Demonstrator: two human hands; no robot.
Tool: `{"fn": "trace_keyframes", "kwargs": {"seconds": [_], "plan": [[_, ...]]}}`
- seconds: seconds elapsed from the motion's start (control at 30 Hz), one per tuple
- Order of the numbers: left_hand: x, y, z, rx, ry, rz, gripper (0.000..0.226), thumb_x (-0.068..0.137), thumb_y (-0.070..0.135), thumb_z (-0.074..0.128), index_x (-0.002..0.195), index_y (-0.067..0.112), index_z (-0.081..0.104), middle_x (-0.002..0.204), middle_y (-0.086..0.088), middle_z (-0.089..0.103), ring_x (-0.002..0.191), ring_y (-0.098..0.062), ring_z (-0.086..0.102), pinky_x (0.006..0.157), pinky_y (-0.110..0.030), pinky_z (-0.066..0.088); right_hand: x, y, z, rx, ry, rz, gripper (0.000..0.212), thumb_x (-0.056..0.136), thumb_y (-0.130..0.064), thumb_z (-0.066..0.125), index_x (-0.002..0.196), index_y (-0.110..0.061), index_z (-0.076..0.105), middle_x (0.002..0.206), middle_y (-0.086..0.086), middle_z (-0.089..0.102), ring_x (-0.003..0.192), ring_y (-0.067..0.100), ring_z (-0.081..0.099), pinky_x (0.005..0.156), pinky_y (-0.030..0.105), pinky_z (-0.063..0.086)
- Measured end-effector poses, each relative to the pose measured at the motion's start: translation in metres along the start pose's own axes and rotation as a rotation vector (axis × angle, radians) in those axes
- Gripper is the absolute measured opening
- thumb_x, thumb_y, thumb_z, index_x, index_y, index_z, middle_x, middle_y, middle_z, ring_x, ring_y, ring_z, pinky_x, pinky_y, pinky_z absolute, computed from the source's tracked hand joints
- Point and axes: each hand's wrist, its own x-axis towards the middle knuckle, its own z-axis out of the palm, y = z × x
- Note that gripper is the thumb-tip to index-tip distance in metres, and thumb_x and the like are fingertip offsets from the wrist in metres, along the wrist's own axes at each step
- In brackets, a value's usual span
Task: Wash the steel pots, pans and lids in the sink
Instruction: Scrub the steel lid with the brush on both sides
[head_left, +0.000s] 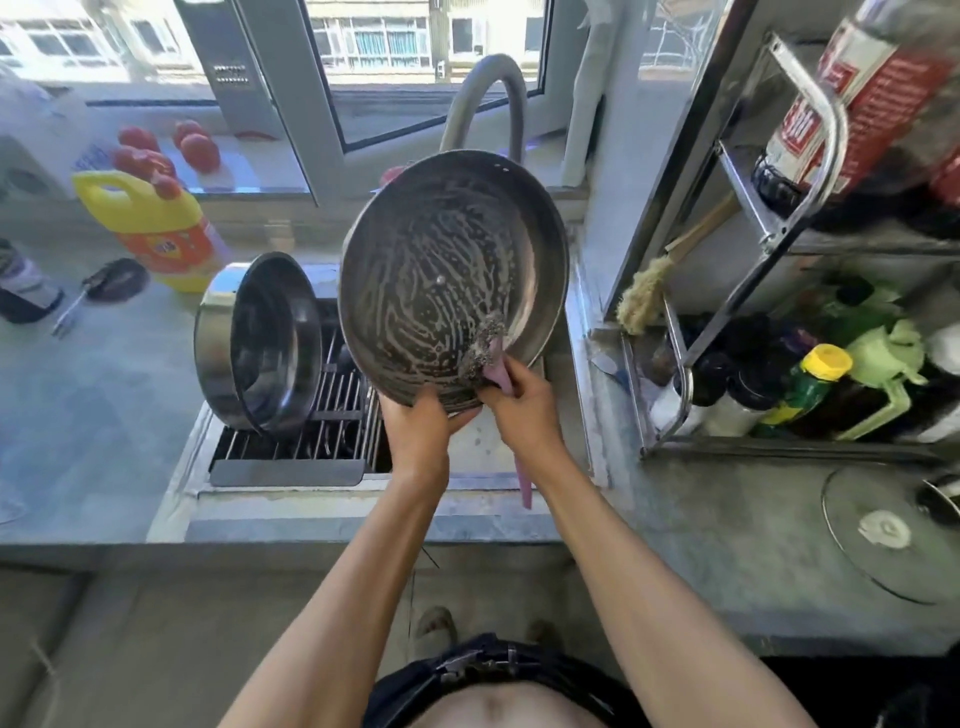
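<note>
a wide, round steel lid, streaked with soapy foam, is held tilted above the sink. its lower rim is gripped by the left hand. a pink-handled steel wool scrubber is clasped in the right hand and pressed against the lid's inner face. a deep steel pot is propped on its side on the wire rack, just left of the lid.

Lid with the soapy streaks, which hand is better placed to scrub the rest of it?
Right. The right hand already grips the scrubber against the lid, while the left hand holds its lower rim to steady it.
</note>
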Motion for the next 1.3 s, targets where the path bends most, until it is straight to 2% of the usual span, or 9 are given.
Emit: {"fn": "trace_keyframes", "kwargs": {"seconds": [0.13,0.37,0.57,0.67,0.77,0.9,1.07,1.23,1.3], "plan": [[0.011,0.014,-0.020,0.148,0.017,0.169,0.046,0.098,0.013,0.058,0.137,0.034,0.046,0.135,-0.002,0.060,0.120,-0.024,0.064,0.077,-0.048,0.063,0.000,-0.022,-0.031,-0.350,-0.029,-0.096,0.029,0.098,-0.046,0.055,0.120,-0.033,0.068,0.097,-0.014,0.068,0.092,0.008,0.063,0.078,0.029,0.048],[0.004,0.031,-0.018,0.341,-0.079,0.457,0.024,0.102,0.007,0.056,0.116,0.026,0.050,0.098,0.022,0.061,0.094,0.001,0.060,0.080,-0.034,0.059,0.018,-0.061,-0.042,-1.397,0.142,-0.434,0.049,0.093,-0.002,0.046,0.141,-0.008,0.047,0.111,0.018,0.060,0.099,0.039,0.060,0.067,0.038,0.036],[0.000,0.034,-0.004,0.314,-0.029,0.436,0.043,0.092,-0.011,0.046,0.129,0.010,0.052,0.101,0.007,0.063,0.089,0.006,0.061,0.076,-0.022,0.053,-0.016,-0.055,0.007,-0.913,-0.243,-0.317,0.030,0.073,-0.024,0.046,0.088,-0.015,0.071,0.085,0.015,0.070,0.084,0.039,0.064,0.070,0.045,0.055],[0.006,0.037,-0.020,0.294,-0.077,0.363,0.045,0.093,-0.010,0.049,0.117,0.027,0.057,0.103,0.002,0.067,0.103,-0.019,0.067,0.079,-0.054,0.061,-0.008,-0.071,-0.014,-1.222,-0.201,-0.274,0.026,0.089,-0.019,0.047,0.107,-0.015,0.066,0.103,0.017,0.067,0.096,0.038,0.065,0.079,0.042,0.052],[0.003,0.040,-0.020,0.362,-0.143,0.425,0.051,0.089,-0.015,0.049,0.128,0.017,0.055,0.097,0.019,0.066,0.093,-0.006,0.063,0.077,-0.044,0.062,0.016,-0.077,-0.038,-1.491,0.021,-0.271,0.031,0.099,-0.009,0.043,0.127,-0.008,0.055,0.119,0.016,0.064,0.110,0.035,0.063,0.084,0.038,0.048],[0.002,0.043,-0.008,0.361,-0.108,0.420,0.041,0.087,0.000,0.049,0.126,0.011,0.056,0.089,0.024,0.066,0.086,-0.004,0.063,0.076,-0.036,0.058,0.002,-0.055,0.007,-1.174,-0.121,-0.229,0.021,0.087,-0.024,0.062,0.106,-0.019,0.068,0.105,0.010,0.068,0.100,0.034,0.065,0.079,0.039,0.051],[0.007,0.037,-0.029,0.351,-0.173,0.372,0.049,0.090,-0.008,0.046,0.116,0.031,0.060,0.106,-0.004,0.067,0.101,-0.030,0.065,0.079,-0.068,0.056,0.019,-0.068,-0.034,-1.411,0.010,-0.217,0.024,0.099,-0.017,0.047,0.119,-0.014,0.059,0.117,0.014,0.062,0.107,0.036,0.062,0.083,0.039,0.046],[0.006,0.033,-0.009,0.330,-0.111,0.390,0.045,0.083,-0.010,0.043,0.119,0.012,0.059,0.094,0.007,0.066,0.087,-0.001,0.062,0.075,-0.030,0.057,-0.005,-0.054,0.007,-1.116,-0.226,-0.180,0.023,0.081,-0.025,0.059,0.098,-0.014,0.070,0.103,0.013,0.069,0.095,0.036,0.066,0.076,0.042,0.056],[0.007,0.031,-0.019,0.265,-0.129,0.306,0.045,0.085,-0.013,0.044,0.105,0.024,0.059,0.092,0.003,0.066,0.087,-0.014,0.063,0.071,-0.059,0.059,-0.006,-0.062,-0.004,-1.159,-0.217,-0.180,0.024,0.083,-0.023,0.054,0.101,-0.012,0.067,0.106,0.015,0.066,0.098,0.038,0.065,0.077,0.040,0.054]]}}
